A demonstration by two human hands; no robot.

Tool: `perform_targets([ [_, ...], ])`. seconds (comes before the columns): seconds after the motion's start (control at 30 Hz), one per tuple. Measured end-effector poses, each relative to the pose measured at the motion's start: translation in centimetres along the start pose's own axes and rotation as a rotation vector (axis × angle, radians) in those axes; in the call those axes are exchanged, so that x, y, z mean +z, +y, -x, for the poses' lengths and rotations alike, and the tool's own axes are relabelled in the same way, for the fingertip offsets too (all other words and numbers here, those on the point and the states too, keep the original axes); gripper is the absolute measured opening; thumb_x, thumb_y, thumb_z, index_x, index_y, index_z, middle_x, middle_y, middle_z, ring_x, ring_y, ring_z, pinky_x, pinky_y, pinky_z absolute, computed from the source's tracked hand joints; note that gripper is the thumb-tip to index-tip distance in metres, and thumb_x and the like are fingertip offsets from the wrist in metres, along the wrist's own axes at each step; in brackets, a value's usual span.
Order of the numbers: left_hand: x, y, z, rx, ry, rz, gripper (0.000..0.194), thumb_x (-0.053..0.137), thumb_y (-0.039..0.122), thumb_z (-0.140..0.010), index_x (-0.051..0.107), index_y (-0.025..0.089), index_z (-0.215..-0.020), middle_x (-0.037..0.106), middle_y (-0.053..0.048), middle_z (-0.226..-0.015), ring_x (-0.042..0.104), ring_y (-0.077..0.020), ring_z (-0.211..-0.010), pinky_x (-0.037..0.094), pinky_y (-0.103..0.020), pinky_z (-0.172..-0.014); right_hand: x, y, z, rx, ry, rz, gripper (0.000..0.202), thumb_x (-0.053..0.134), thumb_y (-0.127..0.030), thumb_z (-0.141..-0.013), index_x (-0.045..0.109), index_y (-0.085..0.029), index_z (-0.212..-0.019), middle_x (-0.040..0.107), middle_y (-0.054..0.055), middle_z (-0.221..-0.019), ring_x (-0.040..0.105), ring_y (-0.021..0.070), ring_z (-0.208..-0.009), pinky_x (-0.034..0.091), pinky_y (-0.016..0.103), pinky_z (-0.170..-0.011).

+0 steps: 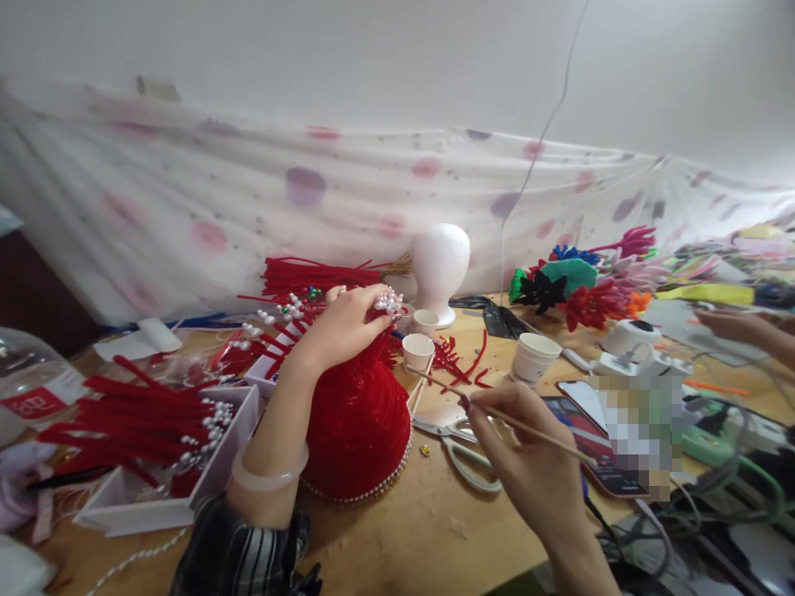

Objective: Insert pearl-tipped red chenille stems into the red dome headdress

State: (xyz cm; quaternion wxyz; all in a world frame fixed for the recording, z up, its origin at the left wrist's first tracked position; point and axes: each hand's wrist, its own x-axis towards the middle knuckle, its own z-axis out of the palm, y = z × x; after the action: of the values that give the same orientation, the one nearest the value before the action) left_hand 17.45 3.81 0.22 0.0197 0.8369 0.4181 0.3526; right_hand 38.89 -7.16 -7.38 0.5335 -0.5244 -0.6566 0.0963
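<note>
And here's the head view: the left grip [348, 323] is clasped over the narrow top of the red velvet piece [354, 430], which stands on the counter [428, 538] directly beneath it, and the right grip [527, 430] has a thin stick [438, 382] pinched, tip angled toward a paper cup [418, 354]. Open scissors [469, 463] lie just left of the right grip, crowding the gap to the velvet! Another cup [535, 356] stands right behind that grip, while a white foam head [440, 265] rises beyond the left one. Left of the left grip, a white box [142, 515] spills over with red stems [137, 418]; far off to the right grip's right, another person's hand [745, 331] reaches in past bright flowers [587, 306]. Now the writing: the bottle [53, 372] at far left wears a red label [37, 403], its white characters unreadable; the phone [624, 463] beside the right grip shows text too small to read.
</note>
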Motion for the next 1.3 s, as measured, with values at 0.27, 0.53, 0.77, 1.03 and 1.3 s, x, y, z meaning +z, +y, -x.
perform_targets([
  [0.27,-0.1,0.1,-0.1,-0.022,-0.001,0.051,0.018,0.061,0.016,-0.082,0.066,0.019,-0.099,0.072,-0.007,-0.106,0.064,-0.0236,-0.100,0.046,-0.042,-0.093,4.6,-0.4,3.0,0.104,0.031,-0.290,0.007,0.055,-0.026,-0.092,0.061,-0.023,-0.089,0.067,-0.002,-0.077,0.063,0.0118,-0.068,0.050,0.022,-0.062],
  [0.53,0.0,-0.2,0.1,-0.010,0.026,0.054,0.018,0.063,0.020,-0.081,0.067,0.022,-0.098,0.073,-0.002,-0.100,0.066,-0.0217,-0.092,0.048,-0.039,-0.088,5.5,-1.7,3.6,-0.059,-0.003,-0.238,0.011,0.048,-0.020,-0.096,0.059,-0.022,-0.098,0.065,0.000,-0.086,0.061,0.0129,-0.078,0.045,0.026,-0.072],
  [0.77,0.2,-0.1,0.0,-0.003,0.018,0.080,0.017,0.064,0.021,-0.081,0.067,0.022,-0.097,0.073,-0.002,-0.100,0.067,-0.0216,-0.091,0.049,-0.038,-0.086,5.8,-2.7,3.3,-0.049,-0.061,-0.331,0.022,0.037,-0.017,-0.099,0.057,-0.021,-0.092,0.061,0.002,-0.087,0.057,0.0146,-0.081,0.043,0.029,-0.074],
  [1.03,0.0,-0.4,0.1,-0.015,0.011,0.118,0.015,0.064,0.021,-0.081,0.068,0.021,-0.095,0.073,-0.003,-0.099,0.067,-0.0217,-0.091,0.050,-0.038,-0.086,5.8,-2.1,3.5,0.044,-0.031,-0.340,0.025,0.036,-0.021,-0.100,0.058,-0.022,-0.088,0.059,0.001,-0.082,0.056,0.0152,-0.077,0.042,0.029,-0.070],
  [1.3,0.0,-0.5,0.2,-0.018,0.002,0.130,0.016,0.064,0.020,-0.081,0.067,0.023,-0.097,0.072,-0.002,-0.100,0.067,-0.0216,-0.094,0.051,-0.037,-0.086,5.9,-3.4,2.7,-0.017,0.027,-0.468,0.026,0.034,-0.021,-0.100,0.057,-0.021,-0.089,0.060,0.003,-0.092,0.057,0.0145,-0.086,0.043,0.029,-0.078],
])
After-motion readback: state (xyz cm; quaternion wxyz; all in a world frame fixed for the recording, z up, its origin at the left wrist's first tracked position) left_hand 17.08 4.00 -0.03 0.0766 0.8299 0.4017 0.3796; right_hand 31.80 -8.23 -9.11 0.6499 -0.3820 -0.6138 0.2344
